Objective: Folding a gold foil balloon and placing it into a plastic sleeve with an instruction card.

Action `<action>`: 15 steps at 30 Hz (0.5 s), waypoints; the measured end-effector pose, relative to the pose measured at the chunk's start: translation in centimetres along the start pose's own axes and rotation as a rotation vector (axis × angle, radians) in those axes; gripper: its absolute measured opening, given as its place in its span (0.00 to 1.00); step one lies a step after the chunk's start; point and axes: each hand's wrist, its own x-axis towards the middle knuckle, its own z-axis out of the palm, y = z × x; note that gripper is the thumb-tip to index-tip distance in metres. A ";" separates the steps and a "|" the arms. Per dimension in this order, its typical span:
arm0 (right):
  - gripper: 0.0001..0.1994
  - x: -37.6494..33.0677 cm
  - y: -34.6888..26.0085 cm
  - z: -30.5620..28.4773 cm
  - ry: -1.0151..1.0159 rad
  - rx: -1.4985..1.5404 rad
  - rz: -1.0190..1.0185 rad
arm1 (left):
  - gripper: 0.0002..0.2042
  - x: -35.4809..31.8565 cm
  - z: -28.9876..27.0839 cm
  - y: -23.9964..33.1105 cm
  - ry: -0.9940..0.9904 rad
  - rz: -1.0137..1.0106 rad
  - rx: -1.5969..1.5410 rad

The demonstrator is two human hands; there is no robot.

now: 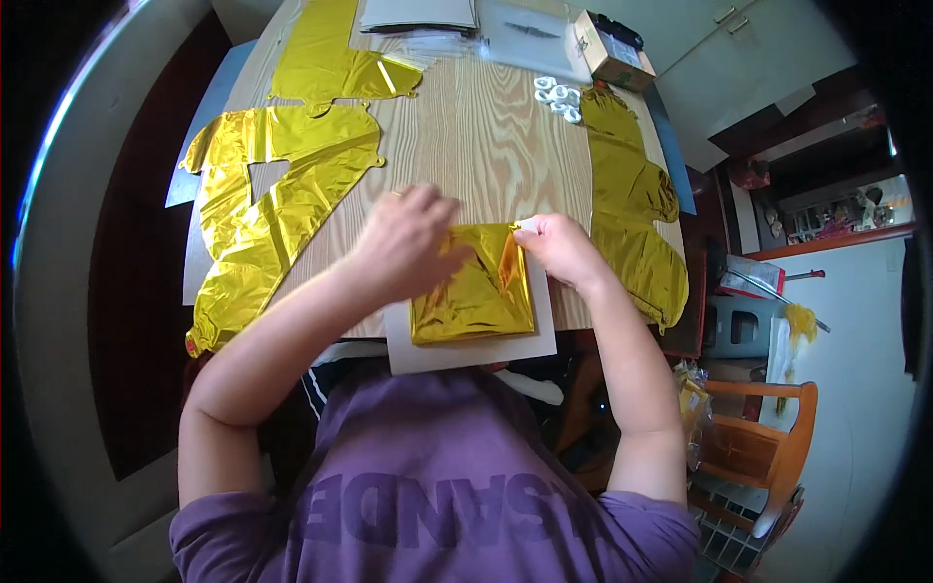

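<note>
A gold foil balloon (471,311), folded flat into a rough square, lies on a pale card sheet (457,361) at the near table edge, right in front of me. My right hand (562,251) pinches its far right corner between thumb and fingers, where a small white bit shows. Over the far left part of the same balloon is my left hand (403,243), blurred by motion; whether its fingers touch the foil I cannot tell.
Unfolded gold foil balloons lie flat at the left (277,219) and right (632,194) of the wooden table (466,126). Several small white rings (559,99) sit at the far right, near a cardboard box (614,53). Stacked sheets (418,15) and clear plastic bags (533,39) lie at the back.
</note>
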 end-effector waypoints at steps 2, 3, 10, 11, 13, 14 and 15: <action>0.17 -0.8 0.0 0.6 0.157 -0.153 -0.117 | 0.33 -0.3 3.4 0.5 0.077 0.183 -0.095; 0.17 -1.8 -0.5 0.6 0.238 -0.218 -0.092 | 0.36 -0.4 5.2 0.6 0.093 0.251 -0.102; 0.27 -13.1 -0.5 2.2 0.423 -0.454 0.147 | 0.38 -1.6 6.6 0.9 -0.010 0.225 -0.092; 0.28 -14.6 0.2 3.2 0.415 -0.463 0.168 | 0.38 -1.6 6.5 1.1 -0.013 0.234 -0.084; 0.32 -16.2 1.6 5.1 0.450 -0.370 0.176 | 0.37 -2.0 6.3 1.7 -0.017 0.213 -0.079; 0.30 -16.3 1.6 5.3 0.405 -0.248 0.206 | 0.37 -2.2 6.4 1.9 -0.021 0.203 -0.076; 0.28 -16.5 1.5 5.6 0.365 -0.122 0.235 | 0.37 -2.3 6.5 2.1 -0.012 0.208 -0.086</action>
